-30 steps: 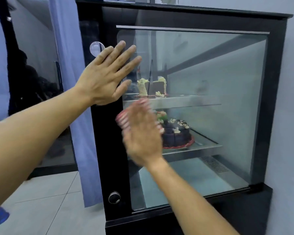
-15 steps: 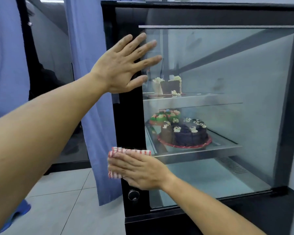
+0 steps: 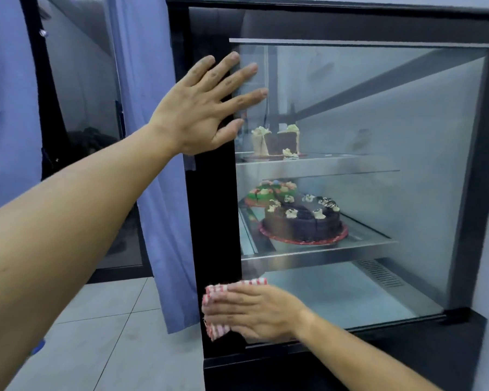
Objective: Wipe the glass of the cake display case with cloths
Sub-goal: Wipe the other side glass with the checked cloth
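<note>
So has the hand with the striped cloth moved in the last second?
Yes. The right hand with the striped cloth has dropped from level with the chocolate cake to the glass's lower left corner, below the bottom shelf.

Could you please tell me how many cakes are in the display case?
3: sliced cake on the top shelf; chocolate cake and colourful cake behind it on the middle shelf.

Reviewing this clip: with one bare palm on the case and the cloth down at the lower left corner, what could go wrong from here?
1. The left hand lies flat on the glass with no cloth, so it may leave fresh prints.
2. The right hand presses the striped cloth mostly over the black frame; the wide pane to the right may be missed.
</note>
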`<move>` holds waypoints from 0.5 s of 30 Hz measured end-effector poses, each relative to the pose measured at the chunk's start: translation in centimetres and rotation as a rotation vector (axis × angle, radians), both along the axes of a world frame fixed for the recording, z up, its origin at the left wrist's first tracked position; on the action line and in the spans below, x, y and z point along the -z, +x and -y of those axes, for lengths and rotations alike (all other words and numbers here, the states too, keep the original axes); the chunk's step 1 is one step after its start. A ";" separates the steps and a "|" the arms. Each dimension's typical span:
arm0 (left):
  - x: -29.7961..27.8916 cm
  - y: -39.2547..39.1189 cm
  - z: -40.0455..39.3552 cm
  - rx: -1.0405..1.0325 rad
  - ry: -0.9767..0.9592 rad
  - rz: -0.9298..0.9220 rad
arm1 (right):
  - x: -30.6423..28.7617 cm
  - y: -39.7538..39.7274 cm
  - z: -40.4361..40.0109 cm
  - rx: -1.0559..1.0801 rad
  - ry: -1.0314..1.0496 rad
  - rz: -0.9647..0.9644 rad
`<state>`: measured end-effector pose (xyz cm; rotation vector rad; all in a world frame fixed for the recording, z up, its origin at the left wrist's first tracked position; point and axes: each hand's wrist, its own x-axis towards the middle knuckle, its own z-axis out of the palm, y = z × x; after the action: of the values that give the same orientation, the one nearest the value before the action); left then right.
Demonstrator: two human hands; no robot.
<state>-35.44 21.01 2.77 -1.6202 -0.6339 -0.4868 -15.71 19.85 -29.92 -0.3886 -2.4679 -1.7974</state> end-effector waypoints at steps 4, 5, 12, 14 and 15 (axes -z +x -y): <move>0.0 0.2 0.2 0.010 -0.028 0.006 | -14.6 -0.7 -0.6 -0.094 0.084 -0.406; -0.1 0.1 0.2 0.012 -0.033 0.010 | -17.6 -0.9 -0.4 -0.079 0.081 -0.595; 0.1 0.3 0.1 0.014 -0.041 0.034 | -5.5 -4.0 -0.2 -0.018 0.017 -0.085; 0.2 0.3 0.1 0.019 -0.046 0.054 | -4.4 -3.6 -0.3 0.006 -0.001 -0.067; 0.3 0.3 0.2 0.017 -0.047 0.071 | -5.9 -3.3 -0.5 -0.011 -0.005 -0.088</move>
<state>-35.14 20.83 2.48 -1.6601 -0.6897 -0.5471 -18.97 20.37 -24.00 -0.4428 -2.4112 -1.7315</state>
